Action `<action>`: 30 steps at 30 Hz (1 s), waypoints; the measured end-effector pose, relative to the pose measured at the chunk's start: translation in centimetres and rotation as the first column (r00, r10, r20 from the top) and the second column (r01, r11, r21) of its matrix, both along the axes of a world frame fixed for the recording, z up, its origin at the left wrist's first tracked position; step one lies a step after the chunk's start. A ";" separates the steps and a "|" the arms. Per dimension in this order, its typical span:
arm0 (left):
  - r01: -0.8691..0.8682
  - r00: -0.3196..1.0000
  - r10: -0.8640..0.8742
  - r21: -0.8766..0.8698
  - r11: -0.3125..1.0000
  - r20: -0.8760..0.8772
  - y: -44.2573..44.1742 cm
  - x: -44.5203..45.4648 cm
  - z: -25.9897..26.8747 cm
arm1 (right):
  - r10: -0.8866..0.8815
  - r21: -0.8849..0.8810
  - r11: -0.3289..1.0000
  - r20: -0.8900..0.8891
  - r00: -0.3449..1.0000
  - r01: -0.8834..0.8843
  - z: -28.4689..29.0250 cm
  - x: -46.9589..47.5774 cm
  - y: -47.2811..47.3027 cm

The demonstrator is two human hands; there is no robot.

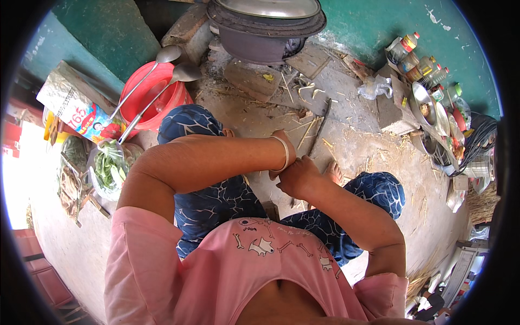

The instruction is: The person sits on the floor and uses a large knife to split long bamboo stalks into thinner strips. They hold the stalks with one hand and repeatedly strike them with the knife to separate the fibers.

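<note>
My left hand (285, 151) and my right hand (296, 177) meet in front of my knees, above the concrete floor. A pale bracelet (283, 154) circles my left wrist. Most of my left fingers are turned away and hidden. My right hand is curled, knuckles up, touching or very close to the left. A dark thin stick (321, 124) slants past behind the right hand; I cannot tell whether it is held or lies on the floor. Beyond stands a round metal stove (254, 46) with a lidded pot on top, its lid (272, 7) silvery.
At left are a red bucket (140, 83) with a ladle (167, 55) and a spatula (186, 73) across it, a printed sack (81, 107) and bagged green vegetables (110, 164). Bottles (408, 42), bricks (392, 107) and a metal bowl (422, 101) line the right wall. Straw litters the floor.
</note>
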State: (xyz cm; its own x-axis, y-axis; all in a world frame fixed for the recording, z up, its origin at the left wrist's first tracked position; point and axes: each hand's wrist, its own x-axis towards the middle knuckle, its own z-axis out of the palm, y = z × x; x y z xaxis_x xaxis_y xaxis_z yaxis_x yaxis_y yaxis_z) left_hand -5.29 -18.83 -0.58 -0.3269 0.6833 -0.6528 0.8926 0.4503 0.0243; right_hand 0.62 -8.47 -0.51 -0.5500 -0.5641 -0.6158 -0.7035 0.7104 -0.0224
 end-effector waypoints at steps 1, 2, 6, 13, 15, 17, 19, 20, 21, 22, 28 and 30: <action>0.001 1.000 -0.001 -0.003 1.000 -0.002 0.0 0.0 0.0 | -0.001 0.001 1.000 0.001 1.000 0.001 0.0 0.0 0.0; 0.003 1.000 -0.003 -0.005 1.000 -0.004 0.0 0.0 -0.1 | -0.002 0.002 1.000 0.002 1.000 0.002 -0.1 0.0 0.0; -0.012 1.000 0.013 -0.035 0.999 0.012 0.1 0.1 0.1 | 0.007 0.066 0.998 0.004 1.000 -0.007 -0.5 -0.1 -0.1; -0.017 1.000 0.017 -0.017 1.000 0.017 0.0 -0.1 -0.3 | 0.023 0.072 0.997 0.002 1.000 -0.023 -0.6 -0.1 -0.1; -0.014 1.000 0.014 -0.018 1.000 0.018 0.0 -0.1 -0.3 | 0.020 0.066 0.998 -0.004 1.000 -0.020 -0.7 -0.1 -0.1; -0.010 1.000 0.010 -0.021 1.000 0.013 0.0 0.0 -0.2 | 0.014 0.052 0.999 -0.015 1.000 -0.013 -1.0 0.0 0.0; -0.009 1.000 0.009 -0.022 1.000 0.015 0.0 0.0 -0.1 | 0.015 0.057 0.998 -0.011 1.000 -0.015 -1.0 0.0 0.0; -0.009 1.000 0.010 -0.021 1.000 0.020 -0.1 0.0 -0.1 | 0.016 0.059 0.998 -0.009 1.000 -0.015 -0.9 0.0 -0.1; -0.010 1.000 0.010 -0.020 1.000 0.025 -0.1 0.0 -0.1 | 0.018 0.055 0.998 -0.013 1.000 -0.017 -1.0 0.0 0.0; -0.009 1.000 0.010 -0.013 1.000 0.024 -0.1 0.0 -0.1 | 0.020 0.051 0.999 -0.017 1.000 -0.019 -1.0 0.0 0.0; -0.017 1.000 0.017 -0.001 1.000 0.020 -0.3 0.2 0.3 | 0.028 0.064 0.998 0.001 1.000 -0.028 -0.9 -0.1 -0.1; -0.013 1.000 0.014 -0.011 1.000 0.025 -0.3 0.1 0.2 | 0.025 0.061 0.998 0.003 1.000 -0.025 -0.9 -0.1 -0.1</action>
